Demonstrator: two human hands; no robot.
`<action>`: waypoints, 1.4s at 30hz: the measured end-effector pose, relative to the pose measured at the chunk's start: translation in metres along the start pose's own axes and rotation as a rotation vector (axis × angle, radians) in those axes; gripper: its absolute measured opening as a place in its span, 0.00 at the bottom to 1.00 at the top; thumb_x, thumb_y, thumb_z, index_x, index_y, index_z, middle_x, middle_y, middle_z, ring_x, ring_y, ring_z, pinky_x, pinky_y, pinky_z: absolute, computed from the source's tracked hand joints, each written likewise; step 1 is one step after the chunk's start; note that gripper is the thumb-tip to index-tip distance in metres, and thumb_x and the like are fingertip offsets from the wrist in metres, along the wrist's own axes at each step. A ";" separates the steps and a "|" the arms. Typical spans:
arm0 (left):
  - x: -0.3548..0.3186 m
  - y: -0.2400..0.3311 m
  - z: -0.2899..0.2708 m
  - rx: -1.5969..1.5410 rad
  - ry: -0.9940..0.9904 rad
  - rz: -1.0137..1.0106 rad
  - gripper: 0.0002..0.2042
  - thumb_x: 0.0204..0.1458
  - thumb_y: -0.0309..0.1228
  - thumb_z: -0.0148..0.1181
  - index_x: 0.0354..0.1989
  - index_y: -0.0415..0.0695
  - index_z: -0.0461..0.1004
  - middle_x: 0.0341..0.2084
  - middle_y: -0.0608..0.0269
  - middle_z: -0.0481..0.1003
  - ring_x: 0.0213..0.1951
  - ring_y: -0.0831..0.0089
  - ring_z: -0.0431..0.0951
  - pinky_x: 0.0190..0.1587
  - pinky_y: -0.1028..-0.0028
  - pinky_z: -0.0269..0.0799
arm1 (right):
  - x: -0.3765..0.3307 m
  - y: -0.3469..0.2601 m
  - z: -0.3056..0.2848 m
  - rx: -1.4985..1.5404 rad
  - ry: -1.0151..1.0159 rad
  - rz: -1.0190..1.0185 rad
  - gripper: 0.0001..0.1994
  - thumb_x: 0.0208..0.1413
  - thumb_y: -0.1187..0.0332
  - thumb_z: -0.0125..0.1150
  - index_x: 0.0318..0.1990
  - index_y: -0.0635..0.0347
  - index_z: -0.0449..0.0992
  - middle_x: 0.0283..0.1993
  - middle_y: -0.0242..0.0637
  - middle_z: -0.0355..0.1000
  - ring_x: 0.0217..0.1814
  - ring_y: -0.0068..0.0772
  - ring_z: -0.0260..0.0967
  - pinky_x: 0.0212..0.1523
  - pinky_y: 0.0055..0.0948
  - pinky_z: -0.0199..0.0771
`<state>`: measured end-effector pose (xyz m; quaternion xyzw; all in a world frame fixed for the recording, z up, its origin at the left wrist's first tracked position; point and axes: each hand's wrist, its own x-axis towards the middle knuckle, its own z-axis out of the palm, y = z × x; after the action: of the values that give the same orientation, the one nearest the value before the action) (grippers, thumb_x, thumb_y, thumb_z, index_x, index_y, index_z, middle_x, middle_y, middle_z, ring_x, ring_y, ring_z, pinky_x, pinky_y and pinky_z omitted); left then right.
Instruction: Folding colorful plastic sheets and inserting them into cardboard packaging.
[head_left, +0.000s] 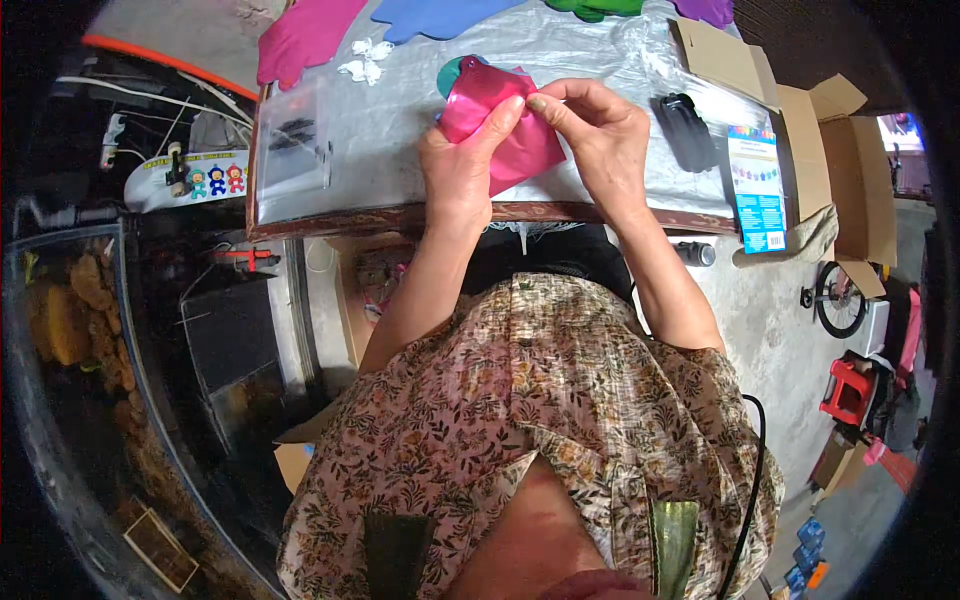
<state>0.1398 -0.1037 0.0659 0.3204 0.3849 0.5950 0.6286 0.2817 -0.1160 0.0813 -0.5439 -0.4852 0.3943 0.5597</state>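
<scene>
A shiny pink piece of thin, flexible sheet (525,160) is held up over the near part of the table. My left hand (462,165) grips its left side, with the thumb laid across the front. At its upper right edge, my right hand (600,135) pinches it between thumb and fingertips, close to the left thumb tip. Whether something small sits in that pinch is hidden. Just behind the pink piece shows a teal item (450,76). A small bundle of white pieces (367,62) lies farther left on the table.
The table (390,190) has a silvery cover and a brown edge. Pink (300,45), blue (440,15) and green (595,8) piles line its far side. A clear tray (295,140) stands left; a black object (688,130), blue package (757,190) and cardboard box (850,180) are right.
</scene>
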 end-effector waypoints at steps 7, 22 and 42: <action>-0.001 -0.002 0.002 -0.018 -0.016 -0.011 0.10 0.50 0.27 0.73 0.41 0.42 0.83 0.37 0.67 0.82 0.37 0.80 0.80 0.43 0.77 0.76 | 0.000 0.006 0.001 0.131 -0.048 -0.054 0.07 0.61 0.70 0.65 0.41 0.65 0.82 0.40 0.30 0.79 0.41 0.16 0.72 0.43 0.18 0.72; 0.008 0.008 -0.004 -0.065 0.012 -0.129 0.11 0.52 0.31 0.72 0.41 0.42 0.80 0.36 0.65 0.81 0.37 0.77 0.80 0.44 0.74 0.75 | -0.010 0.013 0.000 0.126 -0.072 0.053 0.07 0.62 0.72 0.64 0.40 0.67 0.82 0.41 0.30 0.78 0.41 0.17 0.71 0.45 0.19 0.71; 0.007 0.014 0.006 0.089 -0.082 -0.151 0.14 0.48 0.33 0.76 0.38 0.38 0.82 0.31 0.62 0.82 0.33 0.79 0.81 0.38 0.76 0.77 | 0.008 -0.005 -0.028 -0.047 -0.212 0.122 0.08 0.59 0.72 0.67 0.42 0.67 0.81 0.31 0.30 0.77 0.30 0.16 0.68 0.31 0.18 0.66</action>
<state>0.1377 -0.0954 0.0799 0.3421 0.4081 0.5144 0.6721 0.3100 -0.1151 0.0888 -0.5405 -0.5168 0.4716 0.4673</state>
